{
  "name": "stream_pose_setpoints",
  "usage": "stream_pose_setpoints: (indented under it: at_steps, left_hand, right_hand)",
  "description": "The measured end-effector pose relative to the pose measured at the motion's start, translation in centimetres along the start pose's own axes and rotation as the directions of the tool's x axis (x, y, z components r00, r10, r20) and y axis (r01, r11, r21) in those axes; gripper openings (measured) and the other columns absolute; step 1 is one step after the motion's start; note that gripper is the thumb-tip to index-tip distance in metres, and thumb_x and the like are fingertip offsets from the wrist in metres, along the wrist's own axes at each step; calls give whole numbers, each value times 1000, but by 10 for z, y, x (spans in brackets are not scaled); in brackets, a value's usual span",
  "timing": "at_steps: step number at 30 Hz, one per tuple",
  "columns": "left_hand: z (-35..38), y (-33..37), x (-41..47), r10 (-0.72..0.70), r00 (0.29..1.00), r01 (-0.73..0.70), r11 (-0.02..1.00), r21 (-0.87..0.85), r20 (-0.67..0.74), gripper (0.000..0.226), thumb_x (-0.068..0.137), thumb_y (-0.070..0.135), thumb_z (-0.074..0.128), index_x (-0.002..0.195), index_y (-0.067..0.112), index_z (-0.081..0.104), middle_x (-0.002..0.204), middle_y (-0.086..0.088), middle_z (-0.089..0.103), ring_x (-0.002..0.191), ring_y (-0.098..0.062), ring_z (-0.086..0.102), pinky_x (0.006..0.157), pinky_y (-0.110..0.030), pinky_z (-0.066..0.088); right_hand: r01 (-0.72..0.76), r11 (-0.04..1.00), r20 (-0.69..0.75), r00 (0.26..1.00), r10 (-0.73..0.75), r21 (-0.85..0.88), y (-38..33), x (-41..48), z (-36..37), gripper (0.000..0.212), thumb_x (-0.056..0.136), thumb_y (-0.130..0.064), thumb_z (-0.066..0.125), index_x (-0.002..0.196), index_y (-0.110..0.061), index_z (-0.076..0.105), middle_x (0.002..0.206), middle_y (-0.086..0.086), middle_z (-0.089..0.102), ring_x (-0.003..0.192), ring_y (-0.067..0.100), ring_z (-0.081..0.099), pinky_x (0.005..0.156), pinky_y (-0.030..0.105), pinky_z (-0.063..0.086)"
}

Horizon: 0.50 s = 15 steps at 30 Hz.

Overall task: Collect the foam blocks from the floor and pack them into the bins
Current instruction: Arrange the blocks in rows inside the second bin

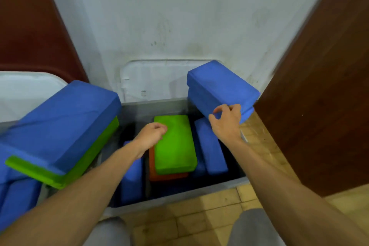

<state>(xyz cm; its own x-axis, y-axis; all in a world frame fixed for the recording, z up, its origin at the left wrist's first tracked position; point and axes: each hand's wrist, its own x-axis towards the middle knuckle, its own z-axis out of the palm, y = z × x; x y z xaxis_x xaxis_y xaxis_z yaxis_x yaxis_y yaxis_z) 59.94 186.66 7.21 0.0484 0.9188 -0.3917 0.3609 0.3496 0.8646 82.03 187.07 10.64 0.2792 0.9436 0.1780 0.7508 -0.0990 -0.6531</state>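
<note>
A grey bin (179,195) stands against the wall with several foam blocks inside. A green block (175,146) lies on top of an orange block (169,176), with blue blocks standing on edge to either side (211,146). My left hand (151,134) hovers with loosely curled fingers at the green block's left edge; whether it touches is unclear. My right hand (226,120) grips the lower of two stacked blue blocks (221,88) perched at the bin's far right corner.
A second bin on the left is heaped with blue blocks (63,122) and a green block (65,168), its white lid (26,90) open behind. A brown wooden panel (319,106) stands at the right. Tiled floor (199,219) and my knees lie below.
</note>
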Motion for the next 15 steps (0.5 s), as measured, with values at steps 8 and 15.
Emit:
stream_pose_setpoints:
  at_steps: [8,15]
  left_hand:
    - [-11,-74,17,-78,997,78,989,129,-2,15,89,11,58,104,11,62,100,-13,64,91,-25,59,73,-32,42]
    - [25,-139,56,-299,954,299,954,12,34,78,61,57,71,121,10,57,119,-3,64,105,-22,64,93,-37,51]
  right_hand:
    - [31,935,510,844,165,-353,-20,-21,64,19,85,-18,55,70,-6,53,80,15,62,85,31,57,61,33,40]
    - [-163,898,653,636,412,-408,43,-22,109,53,89,-31,61,128,2,48,115,16,58,104,28,57,71,28,41]
